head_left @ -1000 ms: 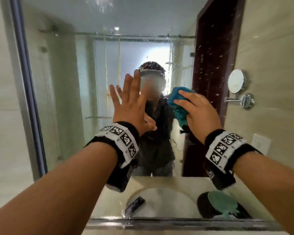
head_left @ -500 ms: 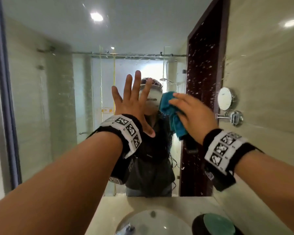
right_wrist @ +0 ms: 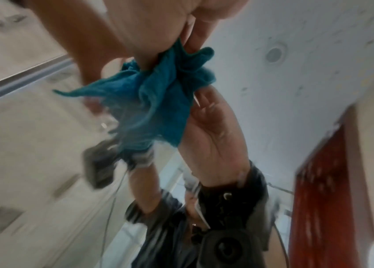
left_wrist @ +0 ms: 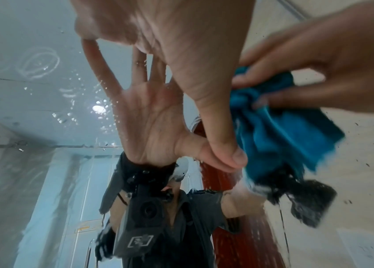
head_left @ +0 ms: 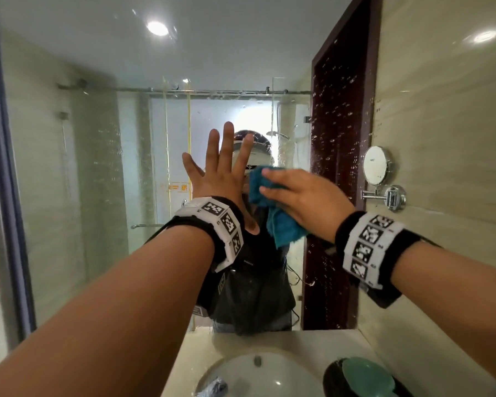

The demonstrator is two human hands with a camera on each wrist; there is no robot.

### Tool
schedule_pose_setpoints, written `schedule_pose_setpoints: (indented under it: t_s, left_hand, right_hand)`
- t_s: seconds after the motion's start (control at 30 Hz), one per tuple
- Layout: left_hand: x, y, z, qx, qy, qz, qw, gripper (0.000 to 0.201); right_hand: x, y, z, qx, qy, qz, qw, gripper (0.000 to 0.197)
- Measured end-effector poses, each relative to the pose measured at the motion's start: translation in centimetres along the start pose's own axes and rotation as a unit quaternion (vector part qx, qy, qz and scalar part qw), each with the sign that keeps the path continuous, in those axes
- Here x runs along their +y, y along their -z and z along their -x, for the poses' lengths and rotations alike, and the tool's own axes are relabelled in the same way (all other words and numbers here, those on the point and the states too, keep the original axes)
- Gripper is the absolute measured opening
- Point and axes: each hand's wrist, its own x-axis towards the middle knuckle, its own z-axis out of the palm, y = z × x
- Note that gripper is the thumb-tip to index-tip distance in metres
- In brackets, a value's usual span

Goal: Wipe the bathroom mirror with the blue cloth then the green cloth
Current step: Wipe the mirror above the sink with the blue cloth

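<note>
Leftward now, right hand (head_left: pixel 304 204) presses blue cloth (head_left: pixel 281 224) (bunched) on mirror (head_left: pixel 98 167).

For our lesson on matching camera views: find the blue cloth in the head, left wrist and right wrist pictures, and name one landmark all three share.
Head: blue cloth just right of centre, under the right hand, pressed to the mirror.
Left wrist: blue cloth at right of centre, below the right hand's fingers.
Right wrist: blue cloth upper centre, bunched in the fingers.
Shared landmark: the dark red door reflected in the mirror.
</note>
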Motion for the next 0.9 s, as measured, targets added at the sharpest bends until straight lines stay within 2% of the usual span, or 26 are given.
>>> schedule_pose_setpoints:
  t_s: [0.07, 0.17, 0.27, 0.37, 0.43, 0.47, 0.6, 0.7, 0.83, 0.9]
  left_hand:
    - [0.1, 0.1, 0.0, -0.013, -0.002, 0.005, 1.0, 0.158]
    - [-0.1, 0.1, -0.1, -0.016, -0.007, 0.015, 1.0, 0.158]
    - [-0.2, 0.1, 0.0, -0.019, -0.008, 0.02, 1.0, 0.158]
    - [-0.2, 0.4, 0.1, -0.029, 0.0, 0.008, 1.0, 0.157]
    - [-0.2, 0.9, 0.3, -0.036, 0.002, 0.004, 0.999, 0.154]
    - [-0.1, 1.1, 0.4, -0.041, 0.001, 0.005, 0.999, 0.152]
    - [0.4, 2.2, 1.0, -0.04, 0.01, 0.018, 0.999, 0.14]
    - [1.1, 3.1, 0.7, 0.007, 0.003, 0.017, 1.0, 0.138]
    - [1.6, 5.4, -1.5, 0.025, -0.021, -0.005, 0.999, 0.139]
    - [2.0, 6.6, -3.2, 0.017, -0.034, 0.005, 0.999, 0.14]
  right_hand:
    - [1.8, 1.9, -1.6, 0.048, -0.092, -0.04, 0.994, 0.036]
    - [3.9, 4.2, -3.6, 0.131, -0.166, 0.004, 0.977, 0.037]
    - [3.4, 4.0, -4.1, 0.122, -0.206, 0.012, 0.971, 0.037]
    - [1.6, 2.9, -2.7, 0.081, -0.154, -0.007, 0.985, 0.04]
    - [1.4, 2.4, -1.5, 0.047, -0.095, 0.028, 0.994, 0.042]
    - [1.6, 2.4, -1.2, 0.043, -0.095, 0.031, 0.994, 0.04]
    - [1.4, 2.7, -1.7, 0.033, -0.133, -0.001, 0.991, 0.036]
    - [2.5, 3.4, -2.6, 0.044, -0.147, 0.003, 0.988, 0.039]
    - [5.0, 5.4, -4.7, 0.148, -0.228, -0.045, 0.961, 0.032]
    - [4.7, 5.5, -5.0, 0.136, -0.219, -0.01, 0.966, 0.032]
